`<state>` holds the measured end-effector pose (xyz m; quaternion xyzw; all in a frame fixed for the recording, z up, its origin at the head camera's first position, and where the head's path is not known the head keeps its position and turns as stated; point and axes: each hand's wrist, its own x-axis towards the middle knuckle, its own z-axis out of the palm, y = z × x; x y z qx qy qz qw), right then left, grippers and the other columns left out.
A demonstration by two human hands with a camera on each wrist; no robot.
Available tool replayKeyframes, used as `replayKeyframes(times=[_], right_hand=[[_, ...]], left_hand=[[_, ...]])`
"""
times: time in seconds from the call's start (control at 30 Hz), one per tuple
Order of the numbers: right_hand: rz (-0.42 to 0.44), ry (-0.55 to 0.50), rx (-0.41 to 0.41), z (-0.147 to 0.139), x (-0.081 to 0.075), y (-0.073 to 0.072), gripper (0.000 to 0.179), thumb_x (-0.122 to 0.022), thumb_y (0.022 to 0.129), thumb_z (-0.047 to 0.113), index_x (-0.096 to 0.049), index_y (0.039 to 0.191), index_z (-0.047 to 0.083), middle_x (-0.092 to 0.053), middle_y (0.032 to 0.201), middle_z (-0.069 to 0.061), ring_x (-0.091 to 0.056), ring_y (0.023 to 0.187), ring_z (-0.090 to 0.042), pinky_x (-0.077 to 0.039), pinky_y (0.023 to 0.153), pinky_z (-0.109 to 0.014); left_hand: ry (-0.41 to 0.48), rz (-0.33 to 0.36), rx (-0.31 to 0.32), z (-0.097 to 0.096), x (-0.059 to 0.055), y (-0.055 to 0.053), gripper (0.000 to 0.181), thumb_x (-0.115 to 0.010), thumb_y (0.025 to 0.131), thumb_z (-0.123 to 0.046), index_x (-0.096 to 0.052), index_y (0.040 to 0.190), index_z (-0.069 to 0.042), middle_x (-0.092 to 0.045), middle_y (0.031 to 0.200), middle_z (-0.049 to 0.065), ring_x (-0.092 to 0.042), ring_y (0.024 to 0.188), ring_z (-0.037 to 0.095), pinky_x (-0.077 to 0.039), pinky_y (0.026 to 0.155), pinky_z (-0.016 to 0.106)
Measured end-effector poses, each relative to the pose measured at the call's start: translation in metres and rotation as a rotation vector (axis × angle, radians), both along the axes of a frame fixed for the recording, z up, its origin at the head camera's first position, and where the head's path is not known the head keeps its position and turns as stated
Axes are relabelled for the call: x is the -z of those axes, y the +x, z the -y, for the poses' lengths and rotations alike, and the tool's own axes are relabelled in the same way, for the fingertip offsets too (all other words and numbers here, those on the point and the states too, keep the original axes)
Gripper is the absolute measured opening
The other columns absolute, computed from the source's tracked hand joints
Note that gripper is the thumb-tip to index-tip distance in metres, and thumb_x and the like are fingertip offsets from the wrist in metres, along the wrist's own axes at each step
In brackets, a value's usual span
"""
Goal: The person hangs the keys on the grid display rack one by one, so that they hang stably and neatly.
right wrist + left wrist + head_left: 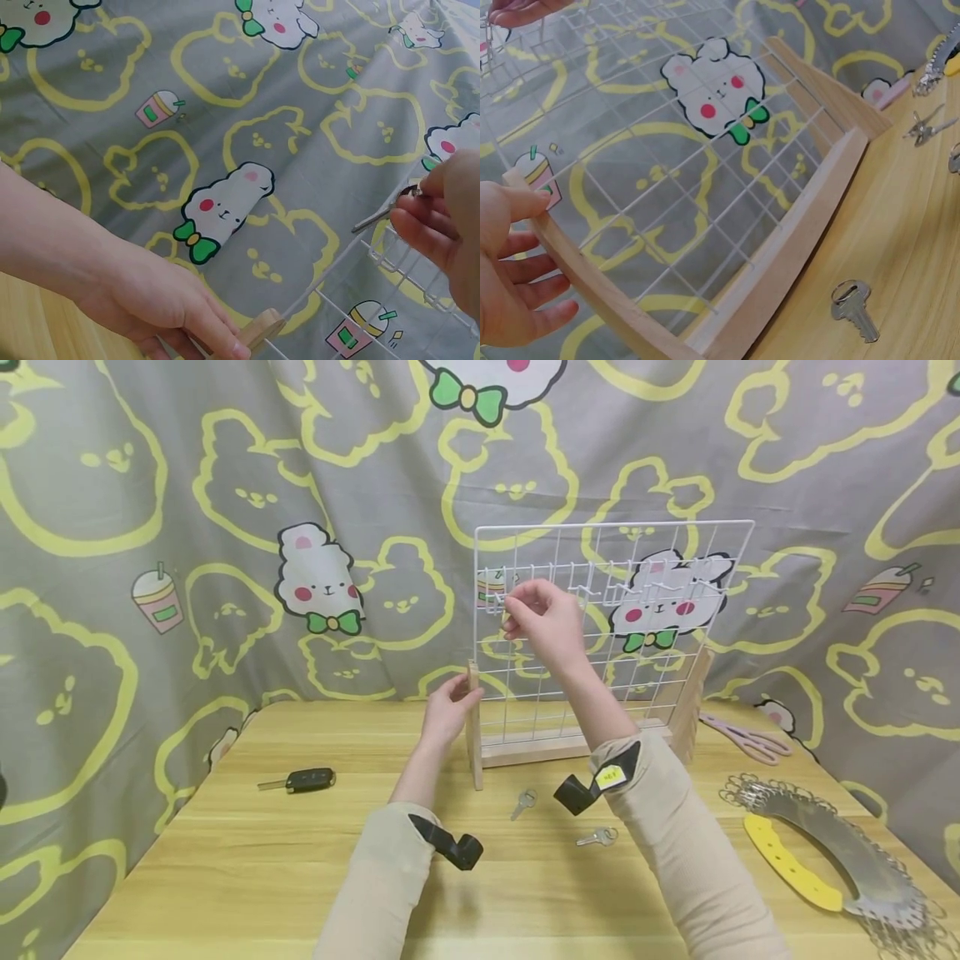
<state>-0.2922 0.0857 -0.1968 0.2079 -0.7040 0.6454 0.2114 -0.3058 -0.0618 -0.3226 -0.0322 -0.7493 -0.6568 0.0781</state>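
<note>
A white wire grid rack [615, 525] stands upright in a wooden base, with several wire hooks [622, 593] hung along its upper part. My left hand [447, 710] grips the rack's left wooden side post [604, 296], thumb on the near face. Beside the upper left of the grid, my right hand [551, 622] pinches a metal key [371, 222] between thumb and fingers. The key's shaft points toward the grid's edge, close to a hook; whether they touch I cannot tell. Two silver keys, one nearer the rack [523, 803] and another key [597, 837], lie on the table.
A black car key [311, 780] lies at the left of the wooden table [247, 860]. Pink scissors [746, 739] rest by the rack's right post. At the right lies a curved metal band [832, 831] edged with many small rings, with a yellow strip [791, 862]. A patterned curtain hangs behind.
</note>
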Motion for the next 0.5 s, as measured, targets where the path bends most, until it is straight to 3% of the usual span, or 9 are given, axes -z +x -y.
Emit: replayKeyframes(times=[0.17,0.33,0.5], right_hand=[[-0.032,0.024,0.035,0.0013,-0.0011,0.0008,0.013,-0.060,0.087,-0.001,-0.058,0.094,-0.012,-0.060,0.074,-0.010,-0.059,0.056,-0.012,-0.057,0.058,-0.028],[-0.068,0.120,0.095,0.0020,0.0000,0.0011,0.012,-0.060,0.087,0.001,-0.060,0.092,-0.010,-0.062,0.077,-0.016,-0.059,0.055,-0.010,-0.056,0.056,-0.026],[-0.056,0.182,0.138,0.0014,0.0036,0.0009,0.013,-0.061,0.088,0.005,-0.062,0.092,-0.007,-0.064,0.079,-0.016,-0.059,0.055,-0.010,-0.055,0.055,-0.023]], left_hand=[[0.009,-0.003,0.005,0.0000,-0.0009,-0.0002,0.053,-0.064,0.087,-0.018,-0.045,0.134,-0.002,-0.052,0.129,0.015,-0.048,0.119,0.028,-0.037,0.103,0.039],[0.010,-0.001,0.006,0.0001,-0.0002,-0.0007,0.053,-0.065,0.087,-0.018,-0.045,0.134,-0.002,-0.052,0.129,0.016,-0.048,0.119,0.028,-0.038,0.103,0.038],[0.008,0.010,0.006,0.0004,0.0001,0.0005,0.054,-0.065,0.087,-0.018,-0.045,0.135,-0.003,-0.052,0.129,0.014,-0.048,0.119,0.027,-0.037,0.103,0.039]])
